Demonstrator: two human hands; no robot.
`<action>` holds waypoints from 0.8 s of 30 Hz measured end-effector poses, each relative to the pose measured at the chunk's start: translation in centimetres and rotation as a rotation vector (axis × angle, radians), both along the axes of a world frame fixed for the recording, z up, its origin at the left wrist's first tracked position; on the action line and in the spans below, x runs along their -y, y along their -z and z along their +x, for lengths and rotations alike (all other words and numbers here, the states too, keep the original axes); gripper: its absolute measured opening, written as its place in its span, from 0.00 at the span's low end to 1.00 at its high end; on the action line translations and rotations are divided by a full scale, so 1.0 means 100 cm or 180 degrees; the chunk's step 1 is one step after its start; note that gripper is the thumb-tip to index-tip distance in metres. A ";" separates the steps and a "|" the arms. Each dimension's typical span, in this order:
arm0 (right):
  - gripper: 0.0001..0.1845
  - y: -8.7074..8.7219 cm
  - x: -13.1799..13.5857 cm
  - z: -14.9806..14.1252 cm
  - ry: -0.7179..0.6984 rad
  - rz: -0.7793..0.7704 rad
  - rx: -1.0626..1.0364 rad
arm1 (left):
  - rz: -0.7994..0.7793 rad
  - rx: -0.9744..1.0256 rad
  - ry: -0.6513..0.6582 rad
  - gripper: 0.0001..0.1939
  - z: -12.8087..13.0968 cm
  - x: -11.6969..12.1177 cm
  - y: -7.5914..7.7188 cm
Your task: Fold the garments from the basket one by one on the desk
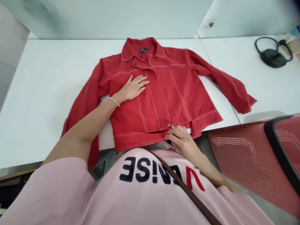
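A red jacket [180, 87] with white stitching lies spread on a white table, collar away from me and hem at the near edge. My left hand [135, 87] rests flat on its front panel, fingers stretched out. At the bottom of the front opening, beside a metal zipper end [172, 126] and snaps, my right hand [179, 137] has its fingers curled and pinched on the jacket's hem. The fingertips are partly hidden. The zipper shows parted near the collar, and the front flap covers its middle.
The white table [47, 93] runs up to a frosted panel [117, 18]. A black object with loops [273, 56] sits at the far right. A red perforated chair [243, 156] stands close to the table's near right edge.
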State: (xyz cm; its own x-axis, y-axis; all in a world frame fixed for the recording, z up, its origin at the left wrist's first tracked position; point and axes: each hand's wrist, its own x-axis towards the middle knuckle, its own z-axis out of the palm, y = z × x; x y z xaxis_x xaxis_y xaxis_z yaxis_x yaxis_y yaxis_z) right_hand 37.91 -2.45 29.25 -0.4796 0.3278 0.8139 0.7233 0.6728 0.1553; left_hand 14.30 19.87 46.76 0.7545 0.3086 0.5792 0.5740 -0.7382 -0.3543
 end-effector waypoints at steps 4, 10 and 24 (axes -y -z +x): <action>0.18 0.021 -0.001 0.018 -0.0351 -0.0762 -0.0262 | 0.0033 0.0015 -0.0030 0.25 0.001 0.000 0.001; 0.06 0.064 0.010 0.068 0.0180 -0.1305 -0.1166 | 0.0076 -0.0037 -0.0083 0.25 0.001 0.001 0.001; 0.08 0.077 0.009 0.075 0.1079 -0.0500 -0.2804 | 0.0115 -0.0033 -0.0067 0.26 0.001 -0.005 0.003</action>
State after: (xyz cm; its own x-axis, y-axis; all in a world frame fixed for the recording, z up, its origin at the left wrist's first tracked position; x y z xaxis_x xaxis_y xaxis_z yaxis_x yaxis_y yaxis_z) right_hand 45.42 -3.32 21.56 0.4247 0.4729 0.7720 0.6974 0.3729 -0.6121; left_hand 14.43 20.38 46.45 0.7541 0.3034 0.5825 0.5854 -0.7127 -0.3865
